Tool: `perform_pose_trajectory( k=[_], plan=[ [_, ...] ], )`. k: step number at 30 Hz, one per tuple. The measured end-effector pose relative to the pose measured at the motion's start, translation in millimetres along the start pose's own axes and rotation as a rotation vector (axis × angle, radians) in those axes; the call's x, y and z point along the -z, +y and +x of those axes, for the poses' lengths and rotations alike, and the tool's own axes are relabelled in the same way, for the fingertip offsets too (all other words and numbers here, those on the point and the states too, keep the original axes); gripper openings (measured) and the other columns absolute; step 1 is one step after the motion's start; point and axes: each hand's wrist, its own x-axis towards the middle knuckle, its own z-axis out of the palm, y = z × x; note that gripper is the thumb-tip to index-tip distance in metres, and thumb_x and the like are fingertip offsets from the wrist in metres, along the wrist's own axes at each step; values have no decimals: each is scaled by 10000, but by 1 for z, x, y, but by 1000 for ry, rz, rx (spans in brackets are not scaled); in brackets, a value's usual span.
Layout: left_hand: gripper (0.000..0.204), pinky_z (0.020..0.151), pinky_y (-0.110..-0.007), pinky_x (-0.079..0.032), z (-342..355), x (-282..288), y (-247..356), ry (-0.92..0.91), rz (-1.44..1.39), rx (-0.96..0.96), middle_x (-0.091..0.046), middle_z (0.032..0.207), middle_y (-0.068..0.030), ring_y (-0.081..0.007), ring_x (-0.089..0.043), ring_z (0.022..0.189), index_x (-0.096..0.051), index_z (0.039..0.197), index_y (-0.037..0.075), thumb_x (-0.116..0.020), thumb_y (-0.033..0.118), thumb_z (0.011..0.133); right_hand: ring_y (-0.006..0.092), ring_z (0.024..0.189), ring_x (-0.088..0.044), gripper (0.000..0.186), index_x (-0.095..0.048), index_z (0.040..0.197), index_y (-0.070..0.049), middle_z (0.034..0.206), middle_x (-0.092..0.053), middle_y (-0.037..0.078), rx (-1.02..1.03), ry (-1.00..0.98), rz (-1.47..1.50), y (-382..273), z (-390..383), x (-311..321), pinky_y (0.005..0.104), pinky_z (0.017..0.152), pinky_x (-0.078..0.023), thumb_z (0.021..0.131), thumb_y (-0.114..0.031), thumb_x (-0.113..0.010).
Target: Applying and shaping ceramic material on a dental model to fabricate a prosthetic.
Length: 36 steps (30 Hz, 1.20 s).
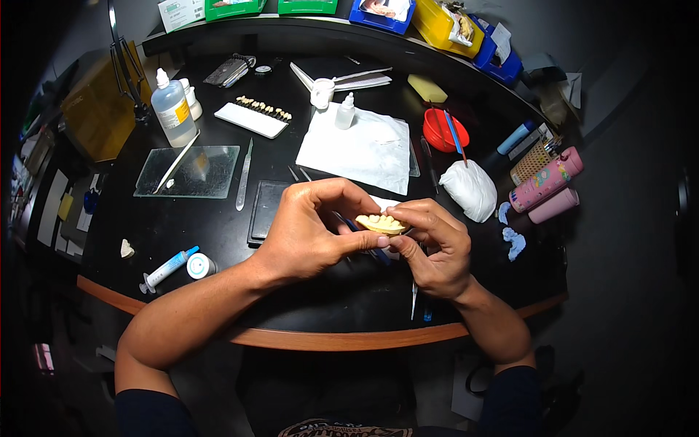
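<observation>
A pale yellow, curved dental model with a row of raised teeth [381, 225] is being held in both hands above the black tabletop [320, 304]. The left forearm is slanting up from the lower left, elbow bending outward, and the bare left hand [312, 229] is curling inward, its thumb pressing along the model's lower left side while its fingers are arching behind; the contact of those fingertips is hard to tell. The right forearm is rising from the lower right, and the bare right hand [439, 251] is pinching the model's right end, fingers bending over the top and thumb lying below. Both grips are closing around the model, teeth facing up.
</observation>
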Motion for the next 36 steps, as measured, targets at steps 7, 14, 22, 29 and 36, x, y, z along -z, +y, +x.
perform_pose_trajectory(
  k=[7, 14, 22, 29, 36],
  plan=[
    [280, 686, -234, -566, 0, 0, -2, -17, -2, -14, -765, 955, -97, -103, -711, 829, -746, 964, 9, -925, 87, 763, 200, 984, -719, 309, -696, 1215, 36, 1130, -677, 174, -4, 4, -4, 3, -1, -1, 261, 750, -647, 908, 55, -718],
    [259, 717, -249, -573, -1, -1, 0, -10, -72, 4, -765, 956, -110, -124, -719, 865, -743, 928, 7, -925, 57, 750, 200, 959, -720, 313, -698, 1202, 38, 1126, -679, 170, 39, 0, -31, 5, -2, -1, 257, 721, -640, 891, 66, -724],
    [175, 820, -298, -580, 5, 7, 2, -73, 19, -32, -772, 979, -137, -171, -733, 920, -760, 952, -7, -862, 49, 822, 205, 968, -715, 308, -715, 1162, 15, 1121, -685, 152, 66, 48, -90, 3, -2, -3, 267, 727, -612, 865, 97, -725],
    [108, 835, -290, -567, 9, 14, -12, -108, -14, -111, -784, 933, -123, -143, -730, 883, -785, 964, -25, -768, 35, 875, 207, 973, -717, 322, -720, 1150, 14, 1118, -690, 148, 60, -16, -142, -1, 1, 0, 269, 739, -604, 845, 118, -731],
    [88, 817, -267, -566, 8, 14, -10, -83, -190, 26, -782, 917, -116, -125, -722, 874, -785, 949, -28, -765, 30, 887, 194, 966, -719, 323, -724, 1146, 11, 1118, -696, 146, 105, -13, -154, 3, 1, 0, 266, 750, -601, 842, 120, -736]
  ],
)
